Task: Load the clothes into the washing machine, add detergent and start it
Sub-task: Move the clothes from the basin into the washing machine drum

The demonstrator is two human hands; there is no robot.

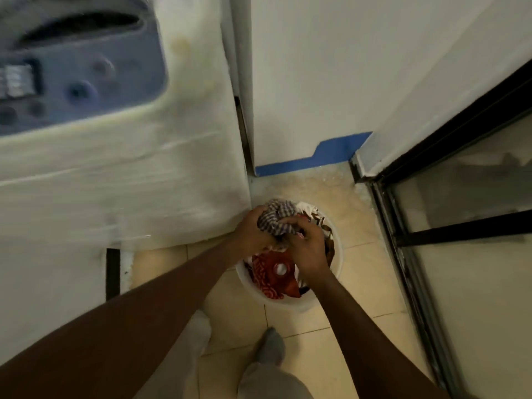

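Tiled floor [359,298], blue baseboard [331,155], black-framed glass door [460,194]

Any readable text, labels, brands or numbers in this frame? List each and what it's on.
No legible text anywhere.
Washing machine control panel: grey label strip and button markings are motion-blurred, unreadable.
Red garment in the bucket: white pattern and round mark, no readable letters.
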